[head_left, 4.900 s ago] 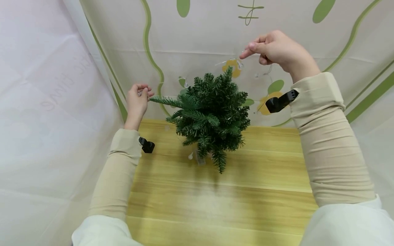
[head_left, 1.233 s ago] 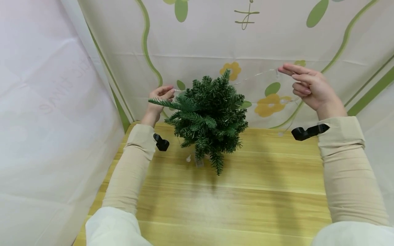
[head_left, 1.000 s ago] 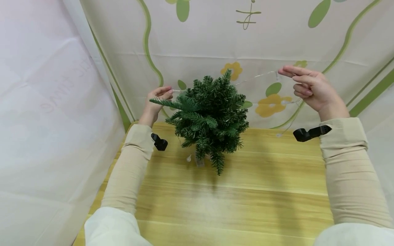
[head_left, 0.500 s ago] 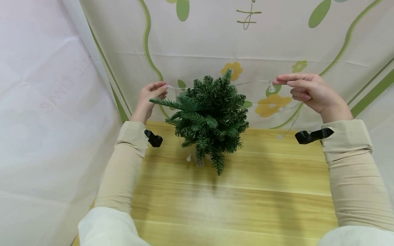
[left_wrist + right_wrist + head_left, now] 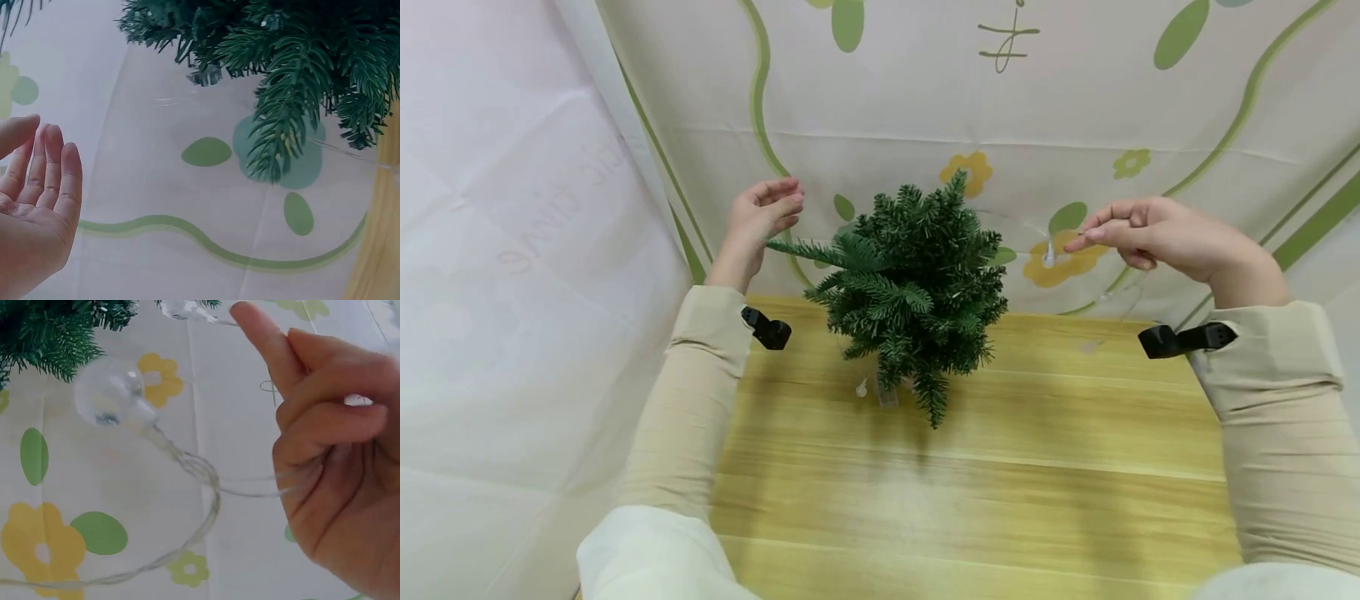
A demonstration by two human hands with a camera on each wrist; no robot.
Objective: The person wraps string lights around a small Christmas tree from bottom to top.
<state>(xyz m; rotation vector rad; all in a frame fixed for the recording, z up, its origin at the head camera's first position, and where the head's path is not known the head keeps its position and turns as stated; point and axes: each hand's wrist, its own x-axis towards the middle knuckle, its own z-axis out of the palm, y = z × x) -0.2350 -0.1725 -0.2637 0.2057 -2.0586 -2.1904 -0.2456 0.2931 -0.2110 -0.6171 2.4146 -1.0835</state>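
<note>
A small green artificial Christmas tree [image 5: 917,283] stands on the wooden table. On its right, my right hand [image 5: 1176,242] holds the clear wire of a string of lights, fingers curled over it. One bulb [image 5: 1048,255] hangs just off the fingertips. In the right wrist view, a larger round bulb [image 5: 107,394] on the wire [image 5: 209,519] dangles beside the palm. My left hand [image 5: 754,229] is raised at the tree's left, behind a protruding branch [image 5: 805,249]. The left wrist view shows its fingers [image 5: 70,178] nearly straight, with nothing visible between them. Foliage hides part of the light string.
A clear box [image 5: 887,393] and a loose bulb [image 5: 861,388] lie at the tree's foot on the wooden table [image 5: 985,500]. A printed cloth backdrop [image 5: 880,100] rises right behind the tree, and another white cloth [image 5: 535,333] borders the left side.
The left hand has let go of the light wire and moved up and left. The right hand, earlier above the tree's right, has moved right and down, still holding the string.
</note>
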